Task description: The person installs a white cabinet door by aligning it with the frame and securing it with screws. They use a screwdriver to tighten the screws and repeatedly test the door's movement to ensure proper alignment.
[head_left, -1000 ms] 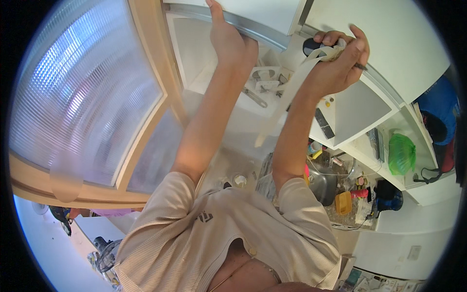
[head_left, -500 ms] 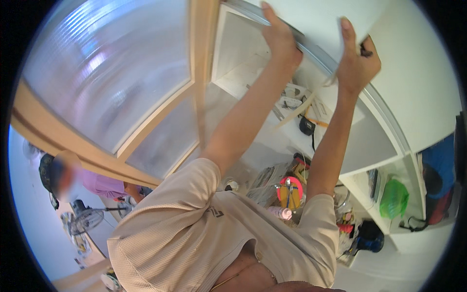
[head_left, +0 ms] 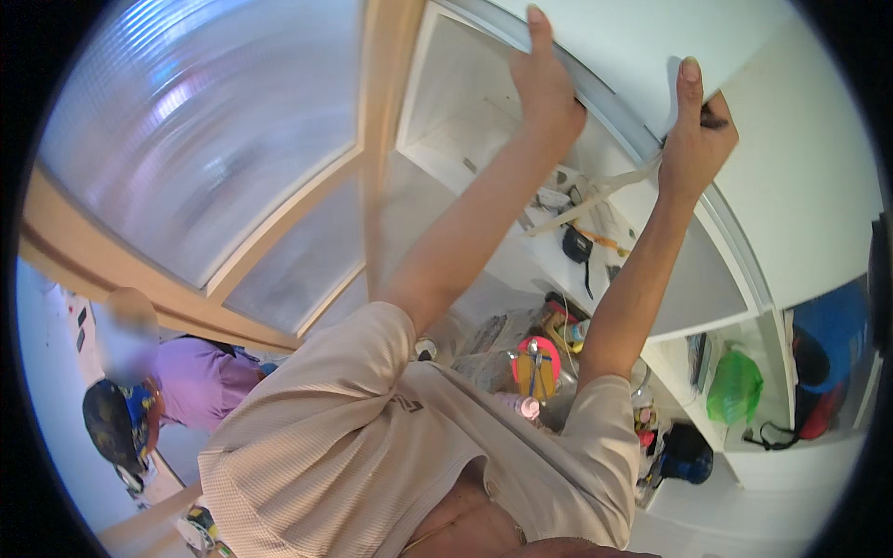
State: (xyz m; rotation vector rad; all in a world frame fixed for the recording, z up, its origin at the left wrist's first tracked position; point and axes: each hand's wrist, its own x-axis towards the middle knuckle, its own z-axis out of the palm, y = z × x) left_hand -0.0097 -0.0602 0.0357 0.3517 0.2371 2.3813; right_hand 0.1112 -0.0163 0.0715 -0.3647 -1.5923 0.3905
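Both my arms reach up to a large white cabinet panel (head_left: 651, 46), whose lower edge carries a grey metal-looking trim strip (head_left: 614, 112). My left hand (head_left: 549, 93) grips this edge, thumb pointing up against the trim and the other fingers hidden behind. Further right, my right hand (head_left: 698, 144) is closed on the same edge with its thumb flat on the white face. Something dark shows by its fingers, too small to name. A thin beige strip (head_left: 595, 198) dangles from beside my right hand, over the white shelf below.
Inside the cabinet, a black tape measure (head_left: 577, 244) lies among small items. Lower down are a pink-and-yellow round object (head_left: 537, 367), a pink bottle (head_left: 523, 405) and a green plastic bag (head_left: 735, 386). A wood-framed ribbed-glass door (head_left: 363, 93) stands left; a person in purple (head_left: 200, 377) is beyond it.
My right hand has shifted slightly right and down, and my left hand a little right, both still at the panel's edge. The person at left has moved and bent lower.
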